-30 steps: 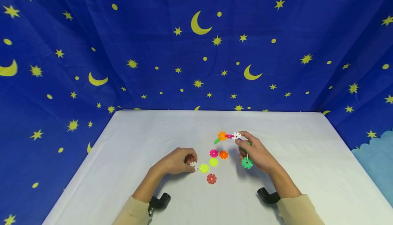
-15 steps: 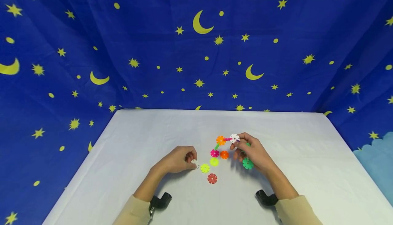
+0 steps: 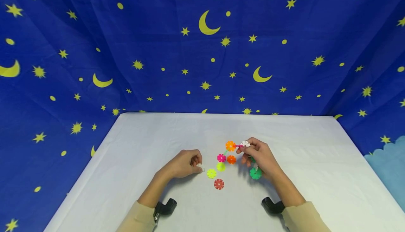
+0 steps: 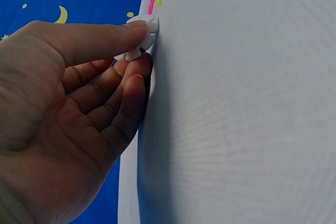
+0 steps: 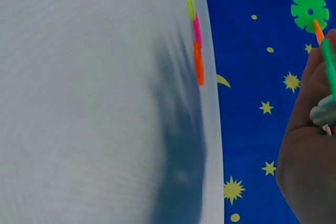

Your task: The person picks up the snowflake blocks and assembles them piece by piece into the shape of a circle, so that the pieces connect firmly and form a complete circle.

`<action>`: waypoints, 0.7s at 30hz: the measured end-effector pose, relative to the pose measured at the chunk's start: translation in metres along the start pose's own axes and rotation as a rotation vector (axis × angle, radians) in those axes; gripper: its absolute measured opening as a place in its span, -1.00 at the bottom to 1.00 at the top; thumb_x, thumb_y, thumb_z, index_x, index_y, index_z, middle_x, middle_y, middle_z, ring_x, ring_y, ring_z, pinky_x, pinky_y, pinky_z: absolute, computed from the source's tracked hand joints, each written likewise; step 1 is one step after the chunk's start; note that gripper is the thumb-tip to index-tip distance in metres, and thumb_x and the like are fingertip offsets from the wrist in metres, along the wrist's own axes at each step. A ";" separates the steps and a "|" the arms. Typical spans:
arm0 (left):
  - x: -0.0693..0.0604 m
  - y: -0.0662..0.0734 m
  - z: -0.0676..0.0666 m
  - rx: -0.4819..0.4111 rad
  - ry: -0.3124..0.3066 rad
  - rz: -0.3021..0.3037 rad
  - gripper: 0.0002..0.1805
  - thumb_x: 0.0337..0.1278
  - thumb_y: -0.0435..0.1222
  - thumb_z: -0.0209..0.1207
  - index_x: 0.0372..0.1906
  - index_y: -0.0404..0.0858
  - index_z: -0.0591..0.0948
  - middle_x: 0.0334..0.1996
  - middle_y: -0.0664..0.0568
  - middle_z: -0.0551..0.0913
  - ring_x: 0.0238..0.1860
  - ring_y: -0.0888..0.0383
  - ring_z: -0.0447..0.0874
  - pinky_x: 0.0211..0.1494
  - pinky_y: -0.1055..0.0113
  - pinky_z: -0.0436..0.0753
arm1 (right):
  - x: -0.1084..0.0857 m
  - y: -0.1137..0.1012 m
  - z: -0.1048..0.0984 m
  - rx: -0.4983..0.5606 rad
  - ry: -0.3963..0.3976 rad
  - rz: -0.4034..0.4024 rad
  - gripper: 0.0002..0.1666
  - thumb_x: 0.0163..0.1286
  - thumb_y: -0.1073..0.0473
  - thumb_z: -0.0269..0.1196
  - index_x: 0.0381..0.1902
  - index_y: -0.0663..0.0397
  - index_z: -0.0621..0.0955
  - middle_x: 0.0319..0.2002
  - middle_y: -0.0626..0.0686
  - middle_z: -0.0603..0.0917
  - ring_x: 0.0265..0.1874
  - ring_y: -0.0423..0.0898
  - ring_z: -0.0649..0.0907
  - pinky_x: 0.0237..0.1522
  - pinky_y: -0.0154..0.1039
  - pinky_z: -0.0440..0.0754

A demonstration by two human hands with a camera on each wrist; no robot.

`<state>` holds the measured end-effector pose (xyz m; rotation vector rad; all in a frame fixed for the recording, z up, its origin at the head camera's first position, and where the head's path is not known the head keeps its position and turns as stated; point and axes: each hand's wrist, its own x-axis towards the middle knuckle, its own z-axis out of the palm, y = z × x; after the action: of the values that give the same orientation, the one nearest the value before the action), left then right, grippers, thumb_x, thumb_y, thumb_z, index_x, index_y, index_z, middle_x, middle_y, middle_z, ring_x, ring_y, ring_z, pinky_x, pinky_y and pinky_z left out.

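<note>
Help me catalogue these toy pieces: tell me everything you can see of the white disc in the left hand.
The white disc is plain white, plastic-looking and round, with slots cut into its rim. The left hand pinches it between thumb and fingers, which hide much of it. It is held tilted rather than flat, apart from the nearest yellow disc. Whether its edge touches the tabletop cannot be told.
</note>
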<state>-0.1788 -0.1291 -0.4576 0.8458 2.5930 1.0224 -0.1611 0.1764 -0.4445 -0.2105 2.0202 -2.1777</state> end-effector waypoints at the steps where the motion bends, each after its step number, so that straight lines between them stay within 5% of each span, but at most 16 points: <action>1: 0.000 0.000 0.000 0.001 0.000 -0.004 -0.76 -0.06 -0.32 0.42 -0.35 -0.19 0.55 -0.56 0.19 0.51 -0.49 0.29 0.46 -0.37 0.35 0.50 | 0.000 0.000 0.000 0.021 -0.009 0.003 -0.71 0.37 0.24 0.21 -0.19 0.41 0.41 -0.19 0.49 0.60 -0.66 -0.06 0.58 -0.63 -0.30 0.58; 11: 0.002 0.002 0.002 -0.047 0.022 -0.049 -0.79 -0.03 -0.31 0.40 -0.30 -0.17 0.58 -0.51 0.17 0.53 -0.45 0.25 0.49 -0.34 0.34 0.53 | 0.000 0.002 0.000 0.075 -0.057 0.041 -0.56 0.40 0.15 0.22 0.13 0.31 0.47 -0.13 0.45 0.61 -0.74 -0.12 0.54 -0.69 -0.37 0.52; 17: 0.003 0.004 0.004 -0.145 0.064 -0.078 -0.81 0.02 -0.27 0.39 -0.28 -0.16 0.60 -0.48 0.12 0.55 -0.44 0.19 0.51 -0.41 0.32 0.55 | 0.000 0.002 0.004 0.048 -0.068 0.070 -0.54 0.36 0.06 0.27 -0.03 0.38 0.53 -0.11 0.44 0.61 -0.79 -0.14 0.49 -0.75 -0.38 0.47; 21: 0.004 0.008 0.004 -0.297 0.091 -0.117 -0.79 0.05 -0.24 0.37 -0.26 -0.19 0.59 -0.45 0.05 0.60 -0.44 0.13 0.59 -0.46 0.25 0.58 | 0.000 0.002 0.007 0.023 -0.028 0.069 -0.53 0.32 0.01 0.30 -0.13 0.38 0.55 -0.17 0.40 0.64 -0.77 -0.10 0.52 -0.74 -0.35 0.48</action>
<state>-0.1769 -0.1197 -0.4555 0.5804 2.4406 1.3934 -0.1596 0.1691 -0.4459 -0.1652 1.9564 -2.1434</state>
